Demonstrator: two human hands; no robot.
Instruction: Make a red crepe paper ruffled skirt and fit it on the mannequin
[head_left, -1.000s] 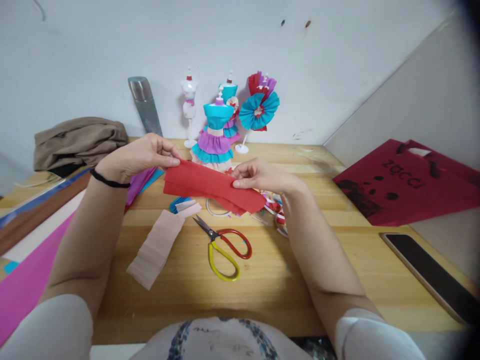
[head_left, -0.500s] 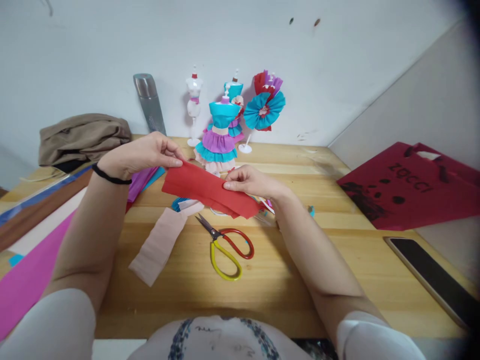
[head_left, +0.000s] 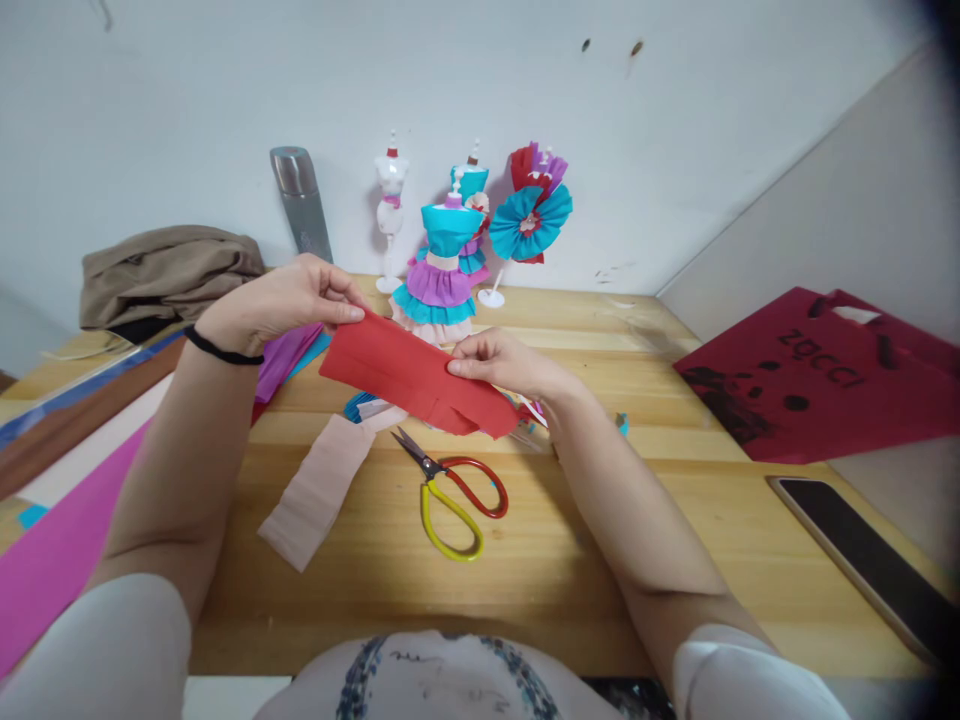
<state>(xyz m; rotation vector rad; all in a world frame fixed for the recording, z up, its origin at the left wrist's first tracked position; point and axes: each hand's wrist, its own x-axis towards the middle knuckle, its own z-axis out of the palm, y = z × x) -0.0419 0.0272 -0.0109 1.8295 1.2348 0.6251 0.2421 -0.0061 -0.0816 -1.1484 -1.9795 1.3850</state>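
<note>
A strip of red crepe paper (head_left: pixel 409 378) hangs above the table between my hands. Its upper left corner is pinched by my left hand (head_left: pixel 311 297), which has a black band at the wrist. My right hand (head_left: pixel 499 360) grips the upper edge further right, thumb in front. Below the strip, scissors (head_left: pixel 429 468) with one red and one yellow handle lie on the wood, blades slightly apart. A pale pink paper strip (head_left: pixel 319 492) lies to their left. Small blue and white pieces are partly hidden behind the red paper.
Small dress forms with paper dresses (head_left: pixel 448 235) stand by the wall, near a grey bottle (head_left: pixel 301 205). Brown cloth (head_left: pixel 165 275) and coloured paper sheets (head_left: pixel 75 540) lie left. At right are a red bag (head_left: pixel 817 375) and a phone (head_left: pixel 862 560).
The left part of the red paper has risen slightly with my left hand, and more of its face shows flat. My right hand has barely moved.
</note>
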